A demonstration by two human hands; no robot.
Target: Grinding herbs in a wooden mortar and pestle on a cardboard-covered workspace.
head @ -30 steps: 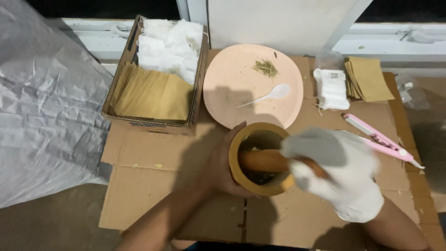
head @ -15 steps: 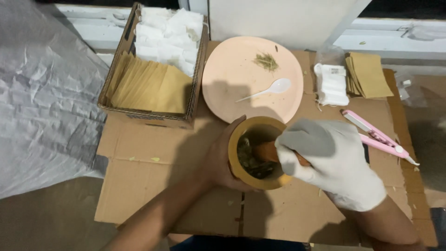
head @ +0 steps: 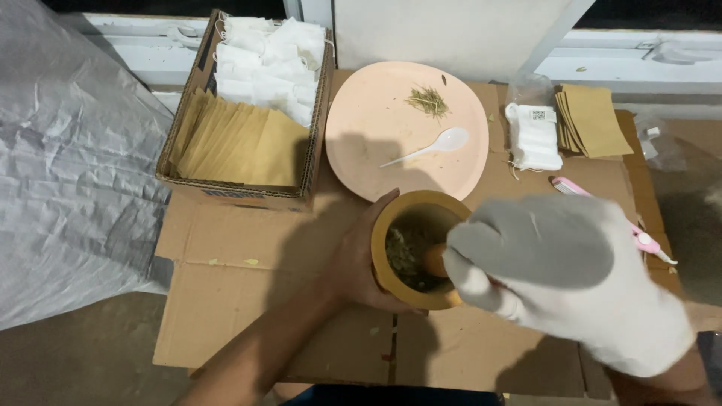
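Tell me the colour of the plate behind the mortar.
Pale peach-pink plate, seen best in the head view, behind the mortar.

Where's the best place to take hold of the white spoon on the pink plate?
Grip the white spoon by its thin handle end, coming from the near side. It lies flat on the pink plate, bowl toward the far right, handle pointing down-left toward the mortar.

One head-worn camera looks steeply down from close above at flattened cardboard on the floor, facing a wall ahead.
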